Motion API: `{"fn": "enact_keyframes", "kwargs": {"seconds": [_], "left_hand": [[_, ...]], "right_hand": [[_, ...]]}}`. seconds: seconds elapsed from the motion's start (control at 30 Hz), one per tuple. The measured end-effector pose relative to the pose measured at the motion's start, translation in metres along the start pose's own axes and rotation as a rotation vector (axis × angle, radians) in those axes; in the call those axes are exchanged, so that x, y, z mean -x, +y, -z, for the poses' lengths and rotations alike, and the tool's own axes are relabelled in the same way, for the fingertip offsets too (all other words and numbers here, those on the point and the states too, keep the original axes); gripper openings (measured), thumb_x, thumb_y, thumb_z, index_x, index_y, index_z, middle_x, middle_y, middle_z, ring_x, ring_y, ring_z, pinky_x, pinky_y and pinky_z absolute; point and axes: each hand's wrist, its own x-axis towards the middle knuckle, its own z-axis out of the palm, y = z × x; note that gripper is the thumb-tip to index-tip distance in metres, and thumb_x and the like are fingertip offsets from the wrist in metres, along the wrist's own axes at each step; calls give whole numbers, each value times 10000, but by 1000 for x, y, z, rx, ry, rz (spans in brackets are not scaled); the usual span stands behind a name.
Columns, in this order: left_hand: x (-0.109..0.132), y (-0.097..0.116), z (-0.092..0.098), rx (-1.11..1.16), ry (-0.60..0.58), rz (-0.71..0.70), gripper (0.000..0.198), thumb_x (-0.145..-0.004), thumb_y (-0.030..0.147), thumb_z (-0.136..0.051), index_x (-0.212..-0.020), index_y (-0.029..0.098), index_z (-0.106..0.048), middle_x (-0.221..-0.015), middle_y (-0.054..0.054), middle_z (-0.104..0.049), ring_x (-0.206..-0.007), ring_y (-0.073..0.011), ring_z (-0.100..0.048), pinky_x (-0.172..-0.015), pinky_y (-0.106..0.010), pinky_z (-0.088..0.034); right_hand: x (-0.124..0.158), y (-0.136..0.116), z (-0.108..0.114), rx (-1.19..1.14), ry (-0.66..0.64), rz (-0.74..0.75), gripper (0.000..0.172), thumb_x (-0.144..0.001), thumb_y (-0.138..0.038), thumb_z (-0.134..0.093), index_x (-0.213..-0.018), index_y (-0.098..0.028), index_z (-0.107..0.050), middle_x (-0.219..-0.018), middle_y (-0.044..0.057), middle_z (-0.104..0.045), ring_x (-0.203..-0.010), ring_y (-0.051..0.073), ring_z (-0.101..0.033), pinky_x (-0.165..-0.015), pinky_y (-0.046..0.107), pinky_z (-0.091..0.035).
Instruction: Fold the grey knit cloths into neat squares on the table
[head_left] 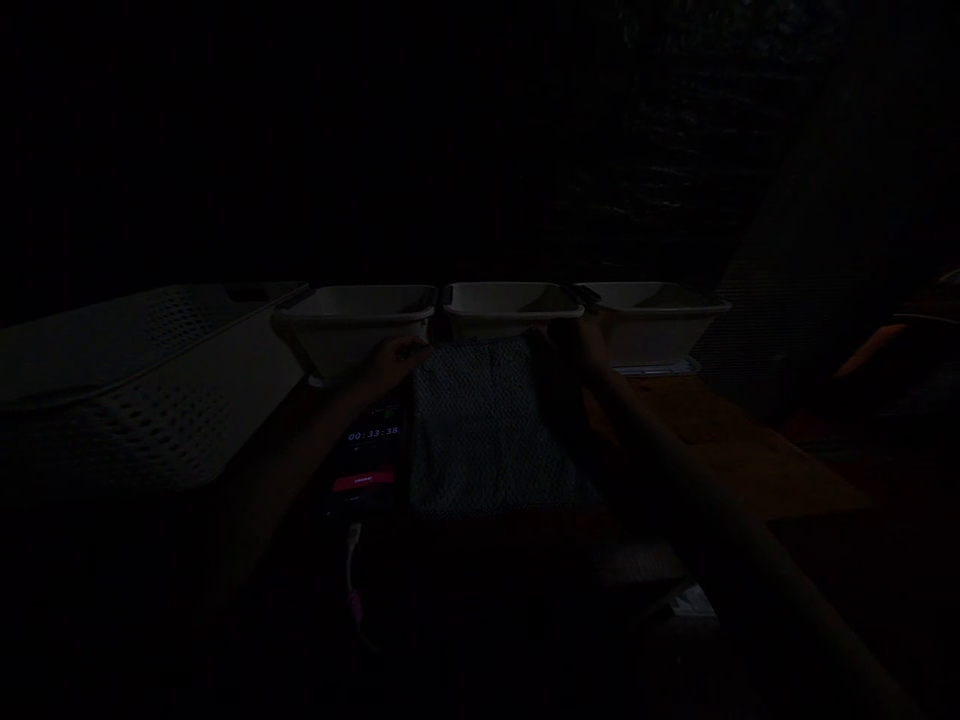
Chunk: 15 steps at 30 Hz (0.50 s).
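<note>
The scene is very dark. A grey textured cloth [491,425] is spread out in front of me, its far edge by the tubs and its near edge towards me. My left hand [396,362] is closed on its far left corner. At the far right corner my right hand [577,345] grips the cloth, though its fingers are mostly lost in shadow. A phone [366,455] with a lit timer lies left of the cloth, below my left forearm.
Three pale tubs stand in a row behind the cloth: a left tub [352,330], a middle tub [514,312] and a right tub [660,325]. A large perforated basket [247,400] is at left. Wooden tabletop [750,460] shows at right. A cable [352,570] hangs below the phone.
</note>
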Motion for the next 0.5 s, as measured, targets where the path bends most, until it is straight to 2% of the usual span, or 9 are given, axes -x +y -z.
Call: {"fn": "enact_keyframes", "kwargs": {"seconds": [0.13, 0.27, 0.37, 0.5], "left_hand": [[0, 14, -7, 59, 136, 23, 311, -827, 449, -517, -949, 171, -583, -947, -47, -646, -912, -203, -598, -776, -305, -474], [2, 27, -10, -55, 254, -28, 240, -867, 386, -464, -977, 189, -544, -1038, -47, -622, -991, -190, -566, -828, -296, -461], [6, 37, -7, -160, 298, -83, 200, -887, 362, -444, -962, 199, -531, -1009, -29, -619, -963, -174, -562, -834, -277, -451], [12, 46, -5, -283, 308, -85, 184, -909, 353, -432, -988, 217, -528, -936, -13, -618, -881, -171, -569, -785, -278, -456]], "right_hand": [[6, -8, 9, -39, 103, 46, 418, -892, -478, -408, -726, -148, -602, -722, 109, -604, -627, 155, -523, -594, 276, -356], [10, -20, 18, -24, 179, 98, 464, -886, -518, -417, -665, -145, -582, -663, 105, -583, -615, 157, -509, -677, 309, -389], [11, -27, 22, 20, 244, 88, 522, -881, -555, -400, -641, -127, -578, -656, 123, -577, -609, 155, -503, -668, 309, -390], [10, -31, 25, 20, 297, 38, 585, -878, -604, -360, -654, -115, -590, -651, 123, -577, -563, 141, -483, -599, 284, -367]]}}
